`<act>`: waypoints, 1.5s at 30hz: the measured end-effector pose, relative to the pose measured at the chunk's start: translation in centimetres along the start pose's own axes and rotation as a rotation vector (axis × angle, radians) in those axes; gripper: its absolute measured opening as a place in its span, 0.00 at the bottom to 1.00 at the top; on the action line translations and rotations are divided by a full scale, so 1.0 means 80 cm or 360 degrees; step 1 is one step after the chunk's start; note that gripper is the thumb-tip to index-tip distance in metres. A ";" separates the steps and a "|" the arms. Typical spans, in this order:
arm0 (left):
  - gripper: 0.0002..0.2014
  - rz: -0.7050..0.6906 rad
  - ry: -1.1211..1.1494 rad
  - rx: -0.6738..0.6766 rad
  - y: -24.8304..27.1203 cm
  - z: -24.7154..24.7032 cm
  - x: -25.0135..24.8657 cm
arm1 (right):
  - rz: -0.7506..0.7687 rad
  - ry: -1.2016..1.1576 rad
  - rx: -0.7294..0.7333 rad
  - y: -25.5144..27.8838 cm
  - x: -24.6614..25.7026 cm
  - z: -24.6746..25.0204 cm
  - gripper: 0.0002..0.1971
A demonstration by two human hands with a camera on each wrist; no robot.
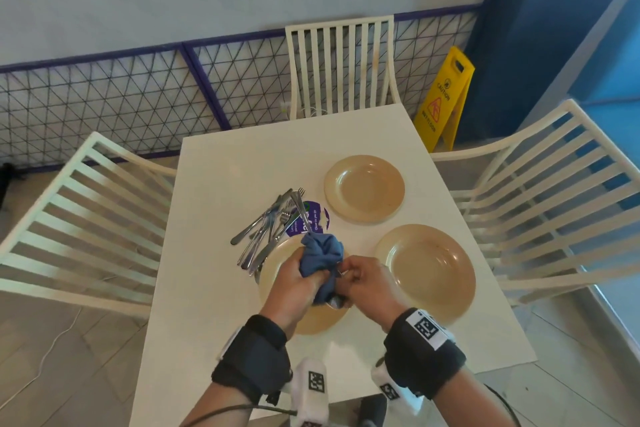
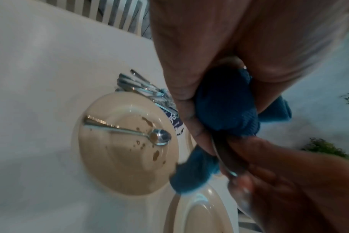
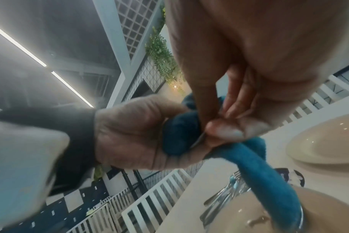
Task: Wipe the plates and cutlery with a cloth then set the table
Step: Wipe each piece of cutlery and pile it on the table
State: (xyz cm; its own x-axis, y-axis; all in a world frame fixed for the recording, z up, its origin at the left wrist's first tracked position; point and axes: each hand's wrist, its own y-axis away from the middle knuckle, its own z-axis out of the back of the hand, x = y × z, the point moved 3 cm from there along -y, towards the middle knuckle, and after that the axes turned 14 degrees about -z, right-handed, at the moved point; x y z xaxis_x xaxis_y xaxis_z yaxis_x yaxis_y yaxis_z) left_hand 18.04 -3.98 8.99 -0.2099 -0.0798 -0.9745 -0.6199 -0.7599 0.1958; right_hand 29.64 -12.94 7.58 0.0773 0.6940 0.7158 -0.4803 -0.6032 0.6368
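Over the near tan plate (image 1: 277, 274), my left hand (image 1: 311, 274) grips a bunched blue cloth (image 1: 322, 253). My right hand (image 1: 346, 270) pinches the bare end of a thin metal piece of cutlery (image 3: 198, 140); its other end is wrapped in the cloth (image 3: 177, 135). What kind of cutlery it is stays hidden. The left wrist view shows brown stains on the near plate (image 2: 125, 157) and a spoon (image 2: 157, 137) lying on it. A pile of cutlery (image 1: 266, 229) lies just beyond. Two more tan plates sit at right (image 1: 426, 270) and far right (image 1: 363, 189).
The white table (image 1: 221, 184) carries a round purple sticker (image 1: 315, 218) beside the cutlery pile. White slatted chairs stand at the left (image 1: 79, 218), far side (image 1: 343, 66) and right (image 1: 540, 204). A yellow wet-floor sign (image 1: 443, 100) stands past the far right corner.
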 end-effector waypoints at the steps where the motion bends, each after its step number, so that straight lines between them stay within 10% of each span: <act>1: 0.16 -0.0042 -0.0054 0.0032 -0.002 0.006 -0.003 | -0.0011 -0.0072 0.0059 -0.001 0.000 0.005 0.07; 10: 0.15 -0.0379 -0.0730 0.0525 -0.005 0.025 -0.020 | 0.0281 -0.0403 0.0048 -0.025 0.061 0.015 0.08; 21: 0.18 0.0082 0.0095 0.0168 -0.006 0.060 0.017 | 0.0247 -0.0953 -0.0002 -0.036 0.087 0.028 0.07; 25: 0.03 0.0018 -0.0066 -0.0056 -0.021 0.075 0.010 | 0.0207 -0.0912 0.0026 -0.046 0.087 0.009 0.07; 45: 0.10 0.0123 -0.0309 0.0121 -0.027 0.196 0.060 | -0.0323 -0.0922 0.0101 -0.176 0.089 -0.112 0.08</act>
State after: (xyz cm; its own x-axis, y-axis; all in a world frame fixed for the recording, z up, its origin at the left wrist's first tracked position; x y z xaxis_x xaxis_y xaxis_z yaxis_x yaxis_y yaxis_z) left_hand 6.53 7.37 5.58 -0.3961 -0.0046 -0.9182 -0.6499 -0.7050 0.2839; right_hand 29.14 3.99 1.20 0.6323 0.4822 0.6064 -0.3545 -0.5159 0.7799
